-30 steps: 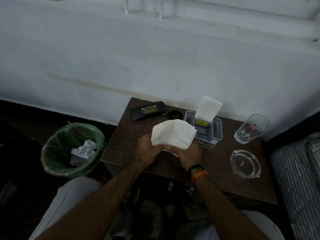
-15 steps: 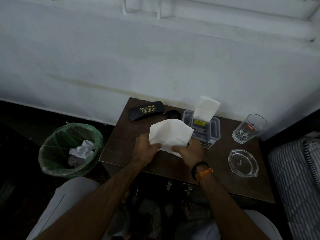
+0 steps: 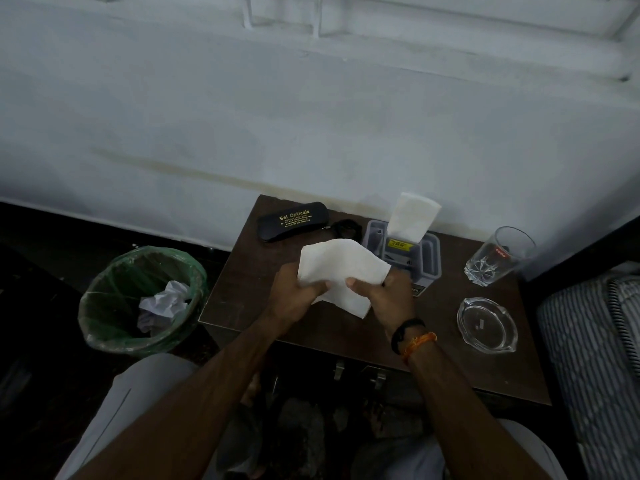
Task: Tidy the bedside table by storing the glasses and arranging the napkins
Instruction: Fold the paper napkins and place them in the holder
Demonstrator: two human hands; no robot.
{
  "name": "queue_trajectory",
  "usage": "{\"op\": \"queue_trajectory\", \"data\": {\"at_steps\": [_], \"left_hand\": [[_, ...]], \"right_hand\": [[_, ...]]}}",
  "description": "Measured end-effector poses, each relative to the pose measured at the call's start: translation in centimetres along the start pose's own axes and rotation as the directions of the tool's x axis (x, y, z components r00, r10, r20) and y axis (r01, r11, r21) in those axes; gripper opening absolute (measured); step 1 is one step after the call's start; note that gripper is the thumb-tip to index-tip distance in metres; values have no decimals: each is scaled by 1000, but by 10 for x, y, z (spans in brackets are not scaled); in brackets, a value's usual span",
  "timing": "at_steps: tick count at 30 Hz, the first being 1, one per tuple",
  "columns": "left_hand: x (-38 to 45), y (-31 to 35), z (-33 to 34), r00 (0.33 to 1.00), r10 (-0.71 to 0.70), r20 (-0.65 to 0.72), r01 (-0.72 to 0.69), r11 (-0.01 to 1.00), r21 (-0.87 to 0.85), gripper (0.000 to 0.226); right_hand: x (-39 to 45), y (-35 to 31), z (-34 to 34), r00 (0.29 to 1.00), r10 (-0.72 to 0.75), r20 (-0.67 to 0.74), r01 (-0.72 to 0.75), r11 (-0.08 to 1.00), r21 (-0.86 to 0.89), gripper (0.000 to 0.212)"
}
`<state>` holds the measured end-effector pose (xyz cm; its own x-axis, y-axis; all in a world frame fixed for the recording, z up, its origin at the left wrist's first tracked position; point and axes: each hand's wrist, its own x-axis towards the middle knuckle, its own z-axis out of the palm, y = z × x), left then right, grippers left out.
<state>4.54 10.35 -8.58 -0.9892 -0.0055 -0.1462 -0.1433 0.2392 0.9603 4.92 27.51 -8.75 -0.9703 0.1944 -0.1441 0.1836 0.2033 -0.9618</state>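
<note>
Both the left hand (image 3: 294, 294) and the right hand (image 3: 388, 297) pinch a white napkin (image 3: 341, 268) above the bedside table (image 3: 242, 289). At the far left lies a black glasses case (image 3: 292, 221) lettered "Sai Opticals". The tumbler (image 3: 498, 256) on the right reads "cello".

Both forearms reach forward, converge mid-frame. Left hand (image 3: 291, 292) curled, thumb pinching napkin (image 3: 341, 268) at its left edge. Right hand (image 3: 388, 299) curled, thumb on top pinching same napkin at right side. Hands close together, not touching. Black and orange bands (image 3: 412, 337) on right wrist.
</note>
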Motion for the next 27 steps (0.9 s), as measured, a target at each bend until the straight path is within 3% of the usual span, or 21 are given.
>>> {"op": "queue_trajectory", "data": {"at_steps": [5,13,21,27], "left_hand": [[0,-2,3,999,-3,-50,5,999,37,39],[4,-3,3,999,-18,-38,18,1000,-11,52],[0,-10,8,999,-50,6,50,999,-12,52],[2,7,11,997,-76,4,75,988,-137,42]], "right_hand": [[-2,6,6,999,-4,-32,1,996,-95,58],[-3,1,11,995,-20,-102,15,999,-50,53],[-13,4,20,998,27,-65,-23,998,67,44],[-15,-12,23,996,-79,-41,76,995,-60,40]]}}
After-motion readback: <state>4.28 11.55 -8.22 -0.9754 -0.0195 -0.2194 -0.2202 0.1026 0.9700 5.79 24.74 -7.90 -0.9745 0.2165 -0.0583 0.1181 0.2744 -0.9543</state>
